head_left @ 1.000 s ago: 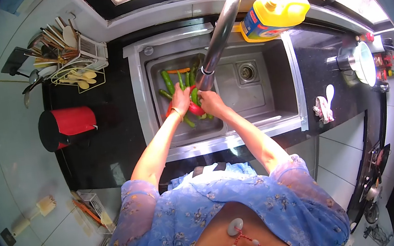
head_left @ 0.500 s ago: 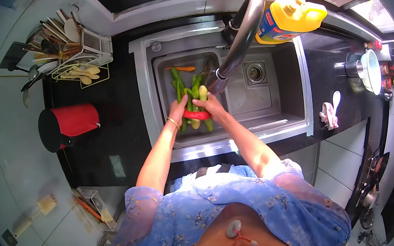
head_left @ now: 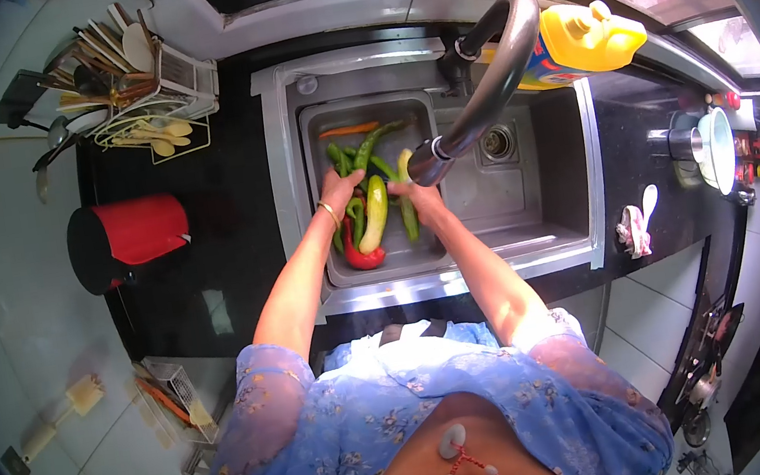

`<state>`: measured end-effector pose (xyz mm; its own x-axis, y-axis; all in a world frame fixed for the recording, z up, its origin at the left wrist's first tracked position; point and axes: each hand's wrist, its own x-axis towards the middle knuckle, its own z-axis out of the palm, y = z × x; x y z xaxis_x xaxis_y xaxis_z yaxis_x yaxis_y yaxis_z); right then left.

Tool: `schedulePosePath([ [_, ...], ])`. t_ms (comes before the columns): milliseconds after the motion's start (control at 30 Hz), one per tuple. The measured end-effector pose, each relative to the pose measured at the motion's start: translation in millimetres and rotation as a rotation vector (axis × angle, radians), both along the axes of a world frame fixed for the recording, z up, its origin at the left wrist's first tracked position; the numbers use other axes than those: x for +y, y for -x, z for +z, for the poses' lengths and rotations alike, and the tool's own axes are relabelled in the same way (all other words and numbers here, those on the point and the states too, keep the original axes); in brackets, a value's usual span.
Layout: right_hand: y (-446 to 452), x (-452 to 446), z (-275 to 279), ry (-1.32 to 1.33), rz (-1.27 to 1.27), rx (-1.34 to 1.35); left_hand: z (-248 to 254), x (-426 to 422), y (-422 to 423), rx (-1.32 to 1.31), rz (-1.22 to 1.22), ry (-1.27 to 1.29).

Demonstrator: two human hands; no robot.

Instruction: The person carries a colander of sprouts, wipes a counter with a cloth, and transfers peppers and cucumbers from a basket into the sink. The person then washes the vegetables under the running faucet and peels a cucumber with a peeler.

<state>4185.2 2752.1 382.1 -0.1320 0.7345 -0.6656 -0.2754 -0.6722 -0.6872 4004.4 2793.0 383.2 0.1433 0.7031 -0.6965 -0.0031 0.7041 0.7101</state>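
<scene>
Several long green peppers (head_left: 378, 140) lie in the left sink basin (head_left: 420, 107). My left hand (head_left: 341, 189) is among them at the basin's left side, fingers apart over the peppers. On the right, my right hand (head_left: 415, 196) touches the peppers beside the faucet head; its fingertips are partly hidden, so its grip is unclear. Between and below the hands lie a pale yellow-green pepper (head_left: 377, 214) and a red pepper (head_left: 365, 258). An orange carrot-like piece (head_left: 348, 130) rests at the back of the basin.
The black faucet (head_left: 519, 48) arches over the sink divider. Behind it stands a yellow bottle (head_left: 590, 38). A red container (head_left: 141, 230) and a utensil rack (head_left: 175, 91) are at left; a white spoon (head_left: 650, 202) with a cloth and a bowl (head_left: 718, 151) are at right.
My hands have moved apart. The red pepper that was between them now lies lower in the basin, and the pale pepper lies between the hands. The view has shifted slightly.
</scene>
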Motion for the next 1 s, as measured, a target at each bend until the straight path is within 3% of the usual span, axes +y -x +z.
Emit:
schedulePosePath([
  [67,5,12,8,-0.121,-0.094,-0.208,-3,4,-5,0.282,0.263,-0.251],
  [100,11,10,-14,-0.277,-0.108,-0.242,-43,1,-7,0.356,0.440,-0.333],
  [133,13,7,-26,-0.279,-0.106,-0.242,-43,0,-8,0.356,0.442,-0.334],
  [200,16,1,-39,-0.221,0.020,-0.239,-39,-8,-10,0.396,0.179,-0.070],
  [233,10,2,-29,-0.148,0.041,-0.201,7,-10,-9,0.061,0.164,0.037],
  [267,4,2,-18,-0.148,0.042,-0.202,4,-11,-7,0.059,0.165,0.037],
  [333,-3,2,3,-0.038,0.057,0.049,-1,-13,0,0.607,-0.098,-0.357],
  [367,-3,1,11,0.007,0.067,0.109,14,-16,-9,0.810,-0.118,-0.530],
  [400,-3,-1,18,0.008,0.068,0.107,30,-20,-17,0.863,-0.124,-0.755],
  [467,-4,-8,29,-0.092,0.215,0.350,46,-21,-36,0.445,-0.134,-0.789],
  [600,-7,-18,67,-0.072,0.200,0.520,82,-18,-45,0.016,-0.255,-0.211],
  [633,-7,-23,72,-0.072,0.201,0.517,36,-15,-46,-0.060,-0.147,-0.401],
  [733,-10,-40,75,-0.111,0.303,0.304,37,-4,-40,-0.192,0.216,-0.227],
  [800,-11,-51,69,-0.145,0.272,0.177,30,-2,-38,-0.232,0.253,-0.239],
  [833,-4,-54,72,-0.193,0.252,0.160,33,-1,-39,-0.314,0.316,-0.121],
  [867,1,-55,76,-0.194,0.249,0.158,36,0,-39,-0.396,0.378,-0.002],
  [933,10,-56,85,-0.012,0.023,0.437,37,-4,-43,-0.501,0.433,0.016],
  [1000,17,-57,88,0.015,-0.037,0.495,33,-15,-49,-0.688,0.555,0.086],
])
